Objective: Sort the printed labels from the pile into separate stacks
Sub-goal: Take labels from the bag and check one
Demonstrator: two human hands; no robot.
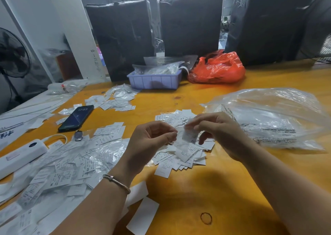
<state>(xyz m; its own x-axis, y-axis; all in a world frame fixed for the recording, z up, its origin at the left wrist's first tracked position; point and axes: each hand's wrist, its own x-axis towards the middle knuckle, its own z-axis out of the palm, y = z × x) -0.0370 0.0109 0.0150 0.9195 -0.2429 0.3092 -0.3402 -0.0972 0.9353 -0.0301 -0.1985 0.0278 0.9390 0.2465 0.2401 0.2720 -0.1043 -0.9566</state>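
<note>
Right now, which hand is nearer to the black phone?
Left. The left hand is just right of the black phone; the right hand is farther right, beyond the left hand.

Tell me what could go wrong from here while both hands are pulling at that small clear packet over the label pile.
1. Both the left hand and right hand pinch the small clear packet right above the middle pile; if labels spill, they could mix into it.
2. The left heap nearly reaches the middle pile, so the groups may merge.
3. The left forearm hovers over loose blank labels near the table edge and might sweep them off.
</note>
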